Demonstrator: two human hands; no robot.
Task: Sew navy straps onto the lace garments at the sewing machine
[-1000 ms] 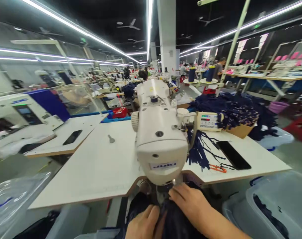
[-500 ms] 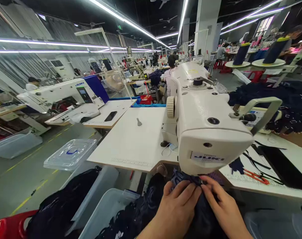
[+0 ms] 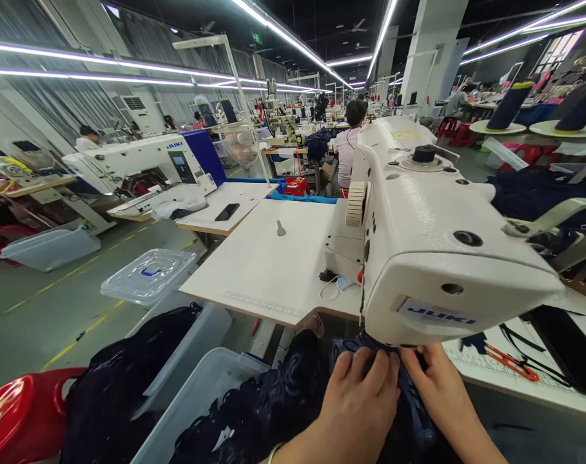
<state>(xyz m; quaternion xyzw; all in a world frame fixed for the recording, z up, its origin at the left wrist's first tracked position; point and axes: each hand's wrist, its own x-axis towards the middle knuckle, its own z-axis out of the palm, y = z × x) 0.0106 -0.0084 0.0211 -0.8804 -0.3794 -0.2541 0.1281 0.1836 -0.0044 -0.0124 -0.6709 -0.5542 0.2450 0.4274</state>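
Observation:
A white JUKI sewing machine [image 3: 409, 219] stands before me, its head right above my fingers. Under that head lies navy lace fabric [image 3: 413, 409], which drapes down toward my lap. My left hand [image 3: 363, 396] is curled over the fabric, fingers bent and pressed into it. To its right, my right hand [image 3: 440, 386] pinches the fabric's edge, with its fingertips partly hidden beneath the machine head. The needle area is mostly covered by the head and my hands.
A white table [image 3: 258, 258] carries a small grey metal piece [image 3: 280, 228]. On the right are red scissors-like snips [image 3: 512, 362] and a black phone-like slab [image 3: 563, 348]. Plastic bins [image 3: 176, 412] with navy fabric stand at lower left, beside a red stool [image 3: 22, 412]. A person sits ahead.
My view has shifted, so the machine looks larger and further right. My right fingertips have gone further under the machine head. Both hands stay on the navy lace fabric.

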